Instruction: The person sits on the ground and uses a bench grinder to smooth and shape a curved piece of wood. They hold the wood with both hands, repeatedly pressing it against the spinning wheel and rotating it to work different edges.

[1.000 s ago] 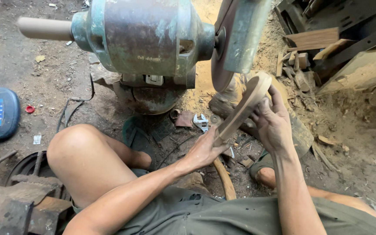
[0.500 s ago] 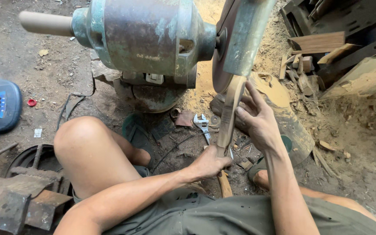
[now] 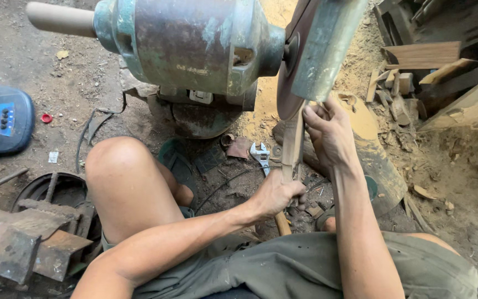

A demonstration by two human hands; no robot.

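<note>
Fingers of the right hand [image 3: 330, 130] curled around the upper end of a long wooden strip [image 3: 292, 145], just below the grinding disc [image 3: 290, 83] at upper centre; left hand [image 3: 275, 194] clenched on the lower end. Strip's long axis near vertical in frame, top edge touching the disc. Green motor housing [image 3: 189, 41] to the left, adjustable wrench [image 3: 261, 155] on the dirt floor [image 3: 40, 83] beside.

A rounded blue device [image 3: 1, 119] sits on the dirt floor at the left edge, with a lighter blue panel carrying small dark buttons. Near it lies 1 small white paper scrap [image 3: 53, 157], perhaps a label.
</note>
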